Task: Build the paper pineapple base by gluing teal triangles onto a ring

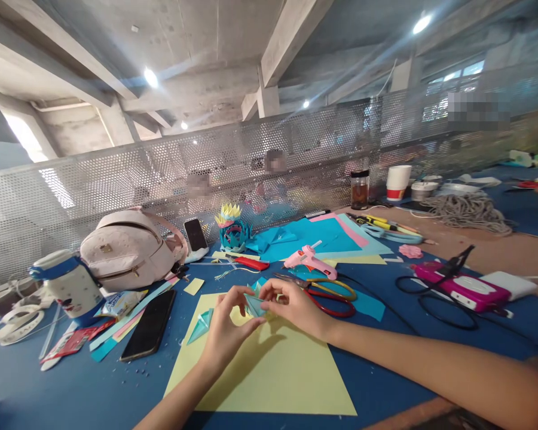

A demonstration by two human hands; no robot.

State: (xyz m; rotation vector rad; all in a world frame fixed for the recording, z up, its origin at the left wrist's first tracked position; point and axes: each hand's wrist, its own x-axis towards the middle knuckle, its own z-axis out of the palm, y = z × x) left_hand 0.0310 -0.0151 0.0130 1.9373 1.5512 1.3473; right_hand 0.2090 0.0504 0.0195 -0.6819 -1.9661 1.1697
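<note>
Both hands meet over a yellow paper sheet (278, 382) on the blue table. My left hand (228, 316) and my right hand (291, 301) pinch a folded light-blue paper piece (254, 306) between their fingertips. Fingers cover part of its edges. A second folded paper piece (201, 326), also light blue, lies on the sheet to the left of my left hand. Just beyond my right hand are red-and-yellow-handled scissors (334, 301). A pink hot glue gun (311, 261) rests behind them.
A paper lotus (234, 230) and blue paper sheets (327, 234) lie at the back, near a red utility knife (251, 263). To the left are a black phone (149, 327), a bottle (69, 286) and a backpack (128, 248). A magenta device (464, 288) with black cable sits right.
</note>
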